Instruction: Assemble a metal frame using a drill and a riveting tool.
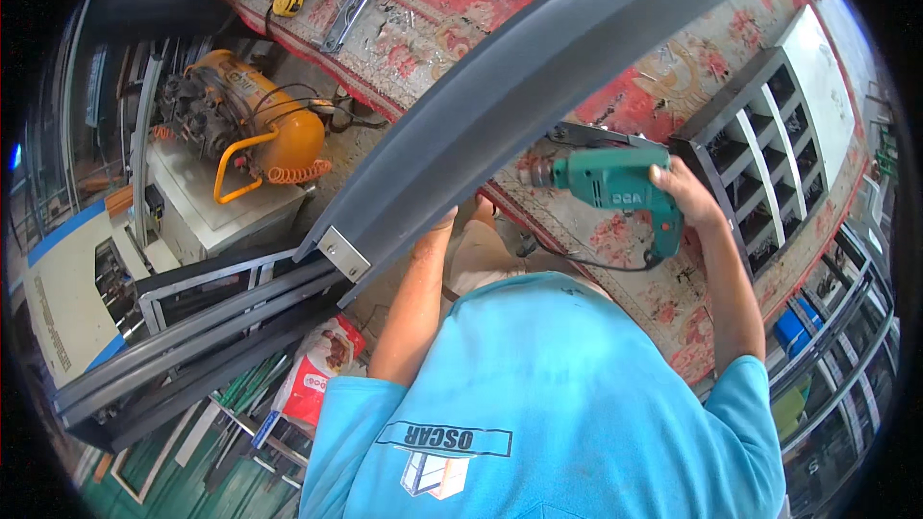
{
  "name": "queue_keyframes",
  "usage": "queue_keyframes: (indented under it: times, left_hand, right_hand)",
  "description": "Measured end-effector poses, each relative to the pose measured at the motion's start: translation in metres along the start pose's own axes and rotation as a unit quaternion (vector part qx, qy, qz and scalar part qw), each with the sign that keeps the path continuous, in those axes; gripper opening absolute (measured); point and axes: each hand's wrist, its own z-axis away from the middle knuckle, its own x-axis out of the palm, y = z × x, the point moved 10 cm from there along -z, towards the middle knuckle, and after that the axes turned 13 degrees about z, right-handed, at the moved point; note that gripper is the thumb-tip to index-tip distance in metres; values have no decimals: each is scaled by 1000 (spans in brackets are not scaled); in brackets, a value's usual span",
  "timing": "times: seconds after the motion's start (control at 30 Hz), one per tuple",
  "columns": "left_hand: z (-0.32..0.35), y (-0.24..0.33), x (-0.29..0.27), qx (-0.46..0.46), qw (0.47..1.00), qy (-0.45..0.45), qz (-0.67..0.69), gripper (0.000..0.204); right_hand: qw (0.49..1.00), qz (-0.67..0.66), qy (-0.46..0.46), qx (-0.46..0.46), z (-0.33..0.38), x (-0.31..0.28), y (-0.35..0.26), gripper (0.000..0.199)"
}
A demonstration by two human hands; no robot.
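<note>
A long dark grey metal profile (510,101) slants from the lower left to the upper right, close in front of me and above the table. A small silver bracket (343,255) is fixed at its near left end. My left hand (448,219) grips the profile's lower edge, its fingers mostly hidden behind the metal. In my right hand (687,194) is a green power drill (615,181), held by the back of its body and handle. The drill's chuck points left toward the profile and appears apart from it. Whether a bit is fitted cannot be made out.
A red floral cloth (423,48) covers the table, with metal scraps scattered on it. A compartmented dark tray (755,149) lies at right. The drill's cord (591,262) hangs nearby. An orange air compressor (288,135), stacked profiles (212,327) and a tape measure (286,4) are at left.
</note>
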Motion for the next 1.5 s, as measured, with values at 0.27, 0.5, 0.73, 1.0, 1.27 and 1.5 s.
queue_keyframes:
  times: [0.27, 0.5, 0.73, 1.0, 1.27, 1.5]
  left_hand:
    - [-19, 30, 18, -23, 997, -36, 68, 31]
    - [-28, 59, 16, -39, 995, -53, 69, 39]
    - [-31, 61, 20, -79, 983, -118, 115, 46]
    - [-27, 43, 11, -184, 946, -267, -6, 73]
    - [-51, 28, -23, 21, 957, -280, -76, 39]
    - [-183, -48, 47, 16, 945, -309, -107, 33]
  right_hand:
    - [996, -84, 18, -6, 85, 22, 104, 78]
    - [986, -162, 28, 27, 76, 23, 155, 88]
    - [978, -144, 79, 128, 67, 6, 165, 83]
    - [920, 315, 192, 131, 90, -33, 103, 75]
    - [811, 499, 300, 60, 75, 5, -8, 40]
    - [720, 554, 396, -132, -4, 48, -97, 63]
